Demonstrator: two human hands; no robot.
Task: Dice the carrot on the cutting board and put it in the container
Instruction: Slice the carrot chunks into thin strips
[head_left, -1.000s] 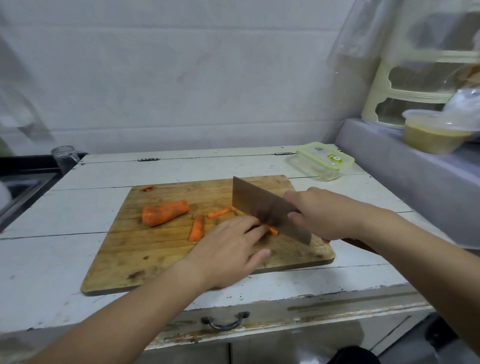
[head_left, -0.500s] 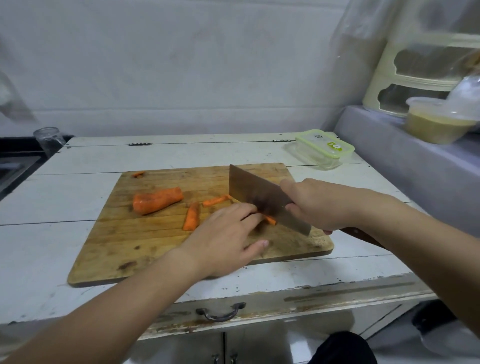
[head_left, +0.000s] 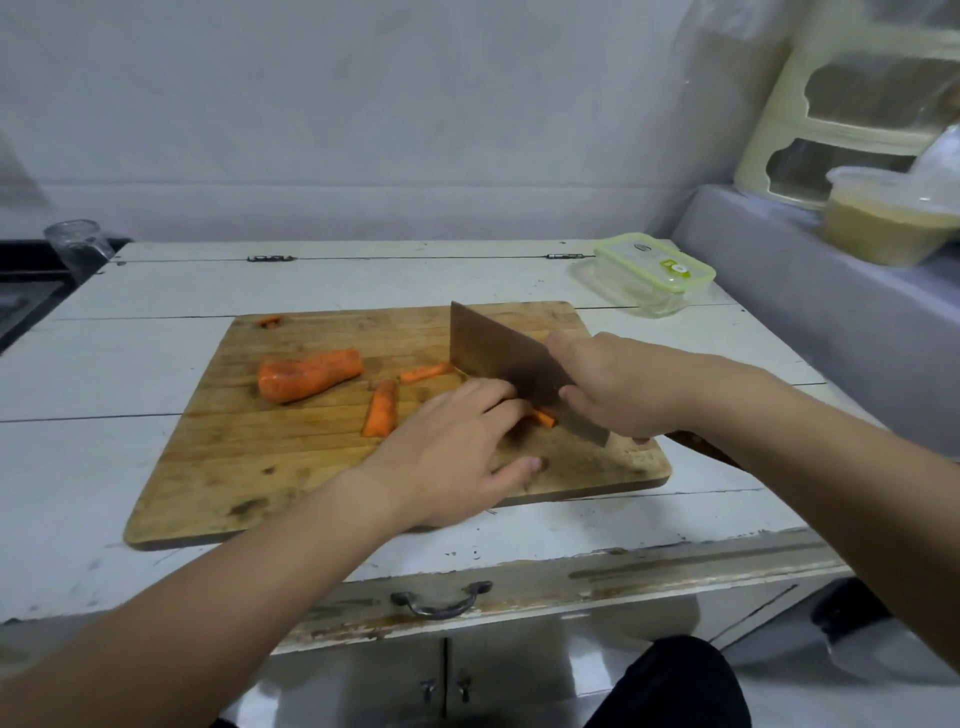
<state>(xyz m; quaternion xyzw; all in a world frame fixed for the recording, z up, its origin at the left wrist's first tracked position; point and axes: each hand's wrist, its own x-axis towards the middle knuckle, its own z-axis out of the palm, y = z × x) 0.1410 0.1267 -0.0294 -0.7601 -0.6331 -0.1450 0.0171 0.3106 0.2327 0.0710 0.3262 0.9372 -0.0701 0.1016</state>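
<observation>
Rectangular wooden cutting board (head_left: 291, 467) at frame centre on white painted worktop (head_left: 104, 364). Thick orange carrot chunk (head_left: 309, 374) at board's centre-left, long axis left-right, slightly tilted, blunt cut end toward right. Two thin carrot sticks (head_left: 381, 408) just right of it. Right hand (head_left: 618, 387) wrapped around steel cleaver (head_left: 498, 358), blade edge down on board. Left hand (head_left: 457, 452) flat, fingers curled, pinning small carrot strip (head_left: 544, 416) against blade. Clear plastic container with green-rimmed lid (head_left: 647, 273) at upper right, well apart.

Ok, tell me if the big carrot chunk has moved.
No. The big carrot chunk lies at the same spot on the cutting board; only the camera shifted.
</observation>
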